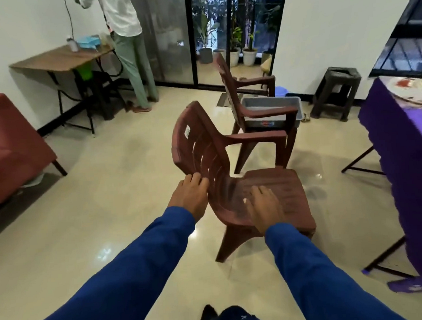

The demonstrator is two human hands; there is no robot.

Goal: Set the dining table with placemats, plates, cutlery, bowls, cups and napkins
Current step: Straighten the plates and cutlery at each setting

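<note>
A brown plastic chair (276, 188) stands tilted on the tiled floor in front of me. My left hand (191, 198) grips the edge of its slatted backrest. My right hand (266, 208) holds the near side of its seat. The dining table (401, 133), draped in a purple cloth, runs along the right edge of the view, with a patterned plate (415, 90) on it. Both of my arms wear blue sleeves.
A second brown chair (240, 96) stands behind the first with a grey plastic tub (273, 106) on its seat. A dark stool (336, 90) sits by the right wall. A wooden side table (58, 59) and a standing person (128, 41) are at back left. A red sofa (9, 147) is at left.
</note>
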